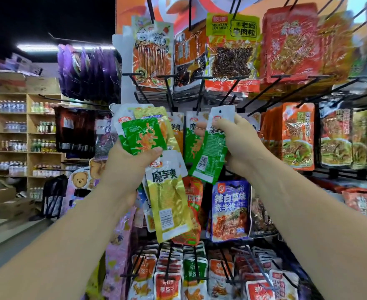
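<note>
I stand before a shop rack of hanging snack packets. My left hand [132, 163] grips a bunch of packets: green ones [143, 135] fan upward and a yellow packet [167, 200] hangs down below the thumb. My right hand [236, 141] holds a single green packet [208, 156] by its upper part, its white header [221, 114] with the hang hole raised in front of the middle row's black pegs [202, 94]. More green packets [193, 144] hang on the rack between my hands.
Black pegs stick out toward me across the whole rack, loaded with red and orange packets [288, 40] above, a blue packet [230, 208] and white-red packs [167, 280] below. Purple bags [87, 72] hang at the left. Wooden shelves of bottles [26, 135] stand at far left.
</note>
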Tool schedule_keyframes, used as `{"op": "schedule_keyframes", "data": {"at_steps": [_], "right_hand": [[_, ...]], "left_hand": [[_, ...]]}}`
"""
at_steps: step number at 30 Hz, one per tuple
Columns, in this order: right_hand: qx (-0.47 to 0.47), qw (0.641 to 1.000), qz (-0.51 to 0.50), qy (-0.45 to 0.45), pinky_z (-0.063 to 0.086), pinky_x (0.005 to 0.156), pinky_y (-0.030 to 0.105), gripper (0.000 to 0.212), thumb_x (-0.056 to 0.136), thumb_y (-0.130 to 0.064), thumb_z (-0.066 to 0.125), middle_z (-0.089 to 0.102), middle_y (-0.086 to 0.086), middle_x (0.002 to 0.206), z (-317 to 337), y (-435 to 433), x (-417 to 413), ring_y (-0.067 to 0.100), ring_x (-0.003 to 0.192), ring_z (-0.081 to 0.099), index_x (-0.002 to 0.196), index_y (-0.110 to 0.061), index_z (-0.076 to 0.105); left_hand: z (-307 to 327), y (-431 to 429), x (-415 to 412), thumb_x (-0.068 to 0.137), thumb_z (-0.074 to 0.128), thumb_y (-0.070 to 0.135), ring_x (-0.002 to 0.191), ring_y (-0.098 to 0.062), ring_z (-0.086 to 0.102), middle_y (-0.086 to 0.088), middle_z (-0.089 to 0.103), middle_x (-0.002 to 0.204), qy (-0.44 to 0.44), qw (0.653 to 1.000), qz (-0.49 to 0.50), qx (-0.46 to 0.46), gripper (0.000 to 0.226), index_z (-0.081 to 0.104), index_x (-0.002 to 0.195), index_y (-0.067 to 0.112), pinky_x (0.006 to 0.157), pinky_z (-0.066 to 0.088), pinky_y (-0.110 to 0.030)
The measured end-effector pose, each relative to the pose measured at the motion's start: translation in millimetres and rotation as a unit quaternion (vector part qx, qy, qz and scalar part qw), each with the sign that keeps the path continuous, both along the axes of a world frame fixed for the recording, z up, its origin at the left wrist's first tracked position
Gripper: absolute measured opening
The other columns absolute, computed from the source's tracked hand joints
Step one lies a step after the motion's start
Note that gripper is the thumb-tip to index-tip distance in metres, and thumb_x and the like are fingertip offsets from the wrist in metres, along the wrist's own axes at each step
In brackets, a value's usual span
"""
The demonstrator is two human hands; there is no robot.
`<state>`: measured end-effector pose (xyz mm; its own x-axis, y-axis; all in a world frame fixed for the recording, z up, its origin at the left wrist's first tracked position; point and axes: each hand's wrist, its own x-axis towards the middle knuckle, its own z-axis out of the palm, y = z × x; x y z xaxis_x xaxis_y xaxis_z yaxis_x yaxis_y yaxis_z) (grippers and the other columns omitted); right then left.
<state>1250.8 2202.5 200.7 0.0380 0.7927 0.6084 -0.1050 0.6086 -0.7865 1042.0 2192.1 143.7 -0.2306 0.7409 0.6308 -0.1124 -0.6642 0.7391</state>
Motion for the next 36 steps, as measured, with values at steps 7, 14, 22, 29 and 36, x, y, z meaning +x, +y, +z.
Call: {"op": "schedule_keyframes", "data": {"at_steps": [7, 14, 22, 29, 36], "right_hand": [[-0.062, 0.993, -0.082, -0.05, 0.046, 0.075, 0.039, 0.05, 0.09, -0.062, 0.068, 0.049, -0.005, 0.087, 16, 6, 6, 0.015, 0.078, 0.048, 0.111, -0.018, 0.058], [-0.02, 0.987, -0.161, -0.013, 0.049, 0.068, 0.042, 0.019, 0.103, -0.03, 0.051, 0.057, 0.001, 0.097, 32, 32, -8, 0.022, 0.082, 0.055, 0.117, -0.017, 0.056], [0.083, 0.976, -0.19, -0.061, 0.04, 0.051, 0.028, 0.01, 0.102, -0.021, 0.062, 0.056, 0.0, 0.075, 40, 34, -15, 0.016, 0.062, 0.046, 0.093, -0.021, 0.065], [0.094, 0.969, -0.222, -0.059, 0.022, 0.059, 0.031, 0.044, 0.104, -0.032, 0.06, 0.024, -0.001, 0.061, 50, 36, -27, 0.019, 0.057, 0.021, 0.07, -0.018, 0.035], [0.073, 0.973, -0.218, -0.024, 0.026, 0.061, 0.039, 0.04, 0.099, -0.021, 0.058, 0.023, -0.001, 0.061, 60, 37, -32, 0.022, 0.061, 0.021, 0.068, -0.02, 0.032]], "left_hand": [[9, 15, -8, 0.091, 0.075, 0.001, 0.091, -0.002, 0.075, 0.002, 0.077, 0.115, 0.045, 0.999, 0.027, 0.012, 0.044, 0.062, 0.132, 0.012, 0.066, 0.056, -0.012], [9, 12, -14, 0.09, 0.077, 0.007, 0.096, -0.004, 0.074, 0.013, 0.079, 0.104, 0.02, 1.0, 0.0, -0.002, 0.036, 0.066, 0.121, 0.025, 0.091, 0.052, -0.033], [4, 12, -18, 0.092, 0.075, 0.004, 0.095, 0.0, 0.073, 0.018, 0.078, 0.104, 0.035, 0.999, -0.02, 0.008, 0.037, 0.066, 0.115, 0.032, 0.083, 0.049, -0.025], [5, 12, -18, 0.09, 0.076, 0.004, 0.099, -0.005, 0.074, 0.012, 0.079, 0.107, 0.031, 0.999, -0.025, -0.002, 0.039, 0.066, 0.12, 0.027, 0.091, 0.052, -0.032], [6, 11, -18, 0.088, 0.078, 0.002, 0.094, -0.009, 0.076, 0.006, 0.08, 0.106, 0.013, 0.999, -0.03, -0.023, 0.041, 0.066, 0.124, 0.019, 0.085, 0.054, -0.033]]}}
